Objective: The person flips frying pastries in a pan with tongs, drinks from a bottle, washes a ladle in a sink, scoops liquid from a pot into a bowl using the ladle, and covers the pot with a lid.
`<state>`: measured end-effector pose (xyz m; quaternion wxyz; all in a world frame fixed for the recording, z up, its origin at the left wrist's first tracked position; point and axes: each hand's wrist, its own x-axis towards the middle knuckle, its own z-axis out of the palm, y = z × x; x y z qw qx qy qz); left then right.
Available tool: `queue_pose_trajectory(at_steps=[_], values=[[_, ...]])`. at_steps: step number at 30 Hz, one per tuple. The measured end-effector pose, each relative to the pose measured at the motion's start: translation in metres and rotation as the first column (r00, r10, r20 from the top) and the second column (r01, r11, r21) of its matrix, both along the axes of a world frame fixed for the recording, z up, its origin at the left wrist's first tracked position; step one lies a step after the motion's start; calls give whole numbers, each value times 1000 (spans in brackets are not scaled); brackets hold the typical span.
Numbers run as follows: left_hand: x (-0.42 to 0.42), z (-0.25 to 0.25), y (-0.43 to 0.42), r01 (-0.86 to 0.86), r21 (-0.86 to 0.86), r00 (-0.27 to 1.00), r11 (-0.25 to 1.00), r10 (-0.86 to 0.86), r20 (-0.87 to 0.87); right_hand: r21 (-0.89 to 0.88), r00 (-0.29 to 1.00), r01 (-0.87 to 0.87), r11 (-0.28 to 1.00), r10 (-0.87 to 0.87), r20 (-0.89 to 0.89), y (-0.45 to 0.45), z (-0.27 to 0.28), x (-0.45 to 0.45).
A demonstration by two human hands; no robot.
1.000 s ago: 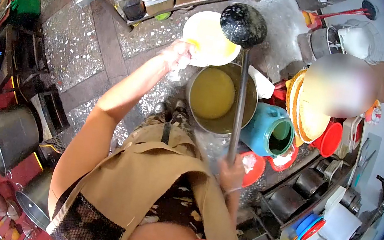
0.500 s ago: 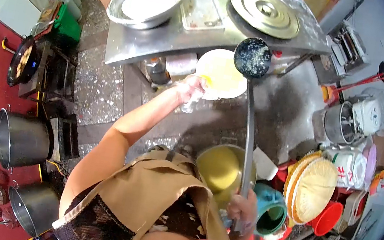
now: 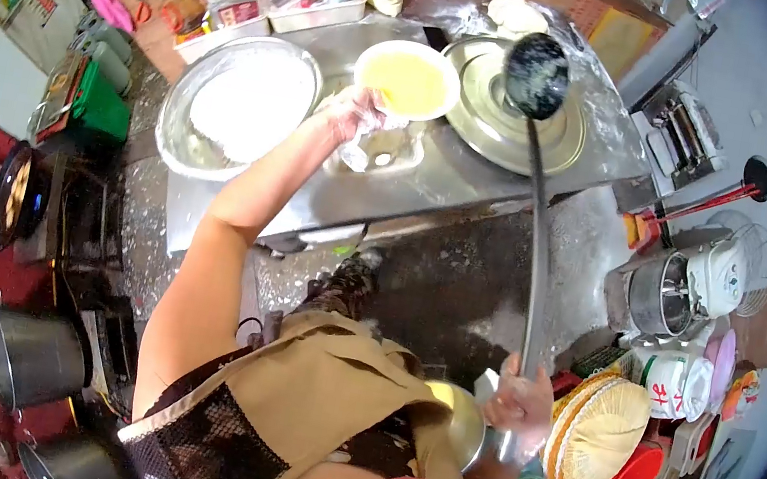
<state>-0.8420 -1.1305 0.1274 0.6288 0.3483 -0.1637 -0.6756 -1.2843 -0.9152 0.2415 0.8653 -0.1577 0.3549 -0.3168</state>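
Note:
My left hand is closed on the rim of a white bowl of yellow liquid, held above the steel table. Something clear and plastic-like hangs at this hand. My right hand wraps round the long handle of a dark ladle. The ladle's wet, speckled head is raised above a round metal lid. Left of the bowl is a wide metal basin of white powder. A shallow metal tray sits partly hidden below the bowl.
The steel table spans the space ahead, with containers and bags behind. Beside my right hand are a pot, stacked yellowish baskets and a red bucket. A wok and large pots stand left.
I have moved forward to the table. The bowl has gone from over the floor to above the tabletop, and the ladle has shifted right with its head over the lid.

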Motion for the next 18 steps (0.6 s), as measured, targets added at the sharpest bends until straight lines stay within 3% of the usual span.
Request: queue_pose_trajectory(at_steps=[1, 2, 3, 6, 10, 15, 17, 18], values=[[-5, 33, -11, -81, 37, 996, 996, 80, 35, -117, 996, -59, 991, 66, 57, -16, 2, 3], [10, 32, -35, -38, 7, 999, 999, 38, 13, -235, 986, -102, 967, 130, 109, -31, 3, 6], [29, 30, -64, 2, -23, 1000, 1000, -2, -8, -156, 989, 18, 988, 5, 149, -37, 3, 11], [86, -9, -165, -33, -52, 995, 998, 27, -96, -184, 974, 191, 964, -163, 156, -52, 9, 18], [121, 19, -248, 19, -165, 999, 986, -25, -36, -204, 920, 381, 902, -348, 179, -75, 8, 25], [142, 60, -342, 78, -186, 996, 979, -83, -20, -111, 820, 570, 814, -558, 123, -117, -5, 46], [150, 64, -380, 1, -154, 988, 988, -25, -150, -78, 775, 631, 772, -626, 87, -131, -14, 50], [151, 65, -399, -98, -185, 994, 978, 86, -72, -63, 753, 658, 750, -655, 68, -136, -17, 50]])
